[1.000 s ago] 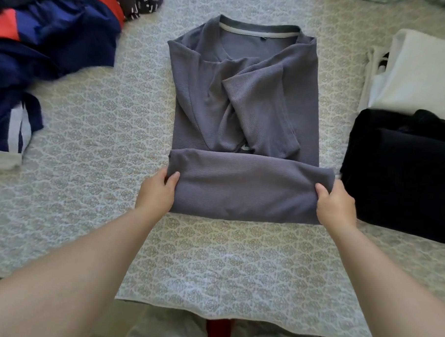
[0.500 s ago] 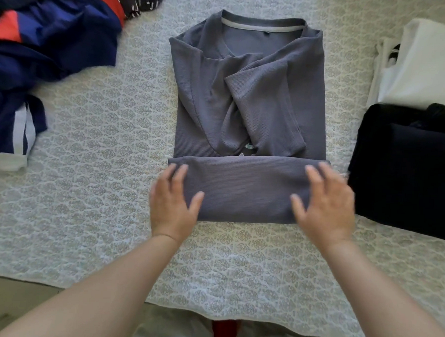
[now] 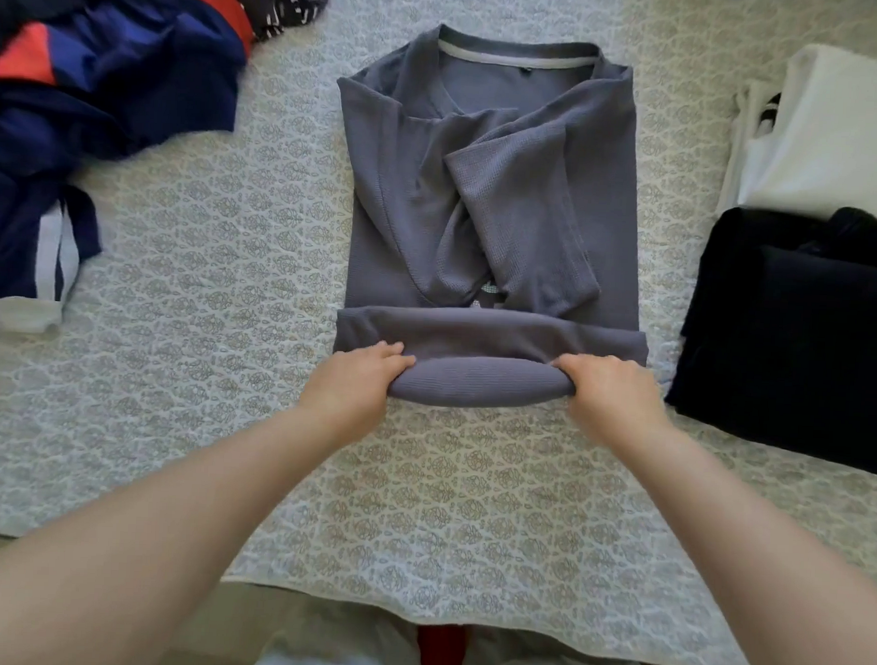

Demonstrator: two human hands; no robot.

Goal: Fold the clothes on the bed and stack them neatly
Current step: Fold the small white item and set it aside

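A grey shirt (image 3: 488, 193) lies flat in the middle of the bed, collar at the far end, both sleeves crossed over its front. Its near hem is folded up into a thick band. My left hand (image 3: 354, 379) grips the left end of that band, fingers curled over the fold. At the band's right end my right hand (image 3: 607, 390) grips the same way. The fold bulges slightly between the two hands.
The patterned grey bedspread (image 3: 203, 271) covers the bed. A loose heap of navy, orange and white clothes (image 3: 85, 90) sits at the far left. Folded white cloth (image 3: 832, 133) and a folded black garment (image 3: 798, 338) lie at the right. The bed's edge runs near me.
My hands went from holding the band's outer ends, to lying flat on it, to gripping its near edge now. The folded band looks narrower and more bunched.
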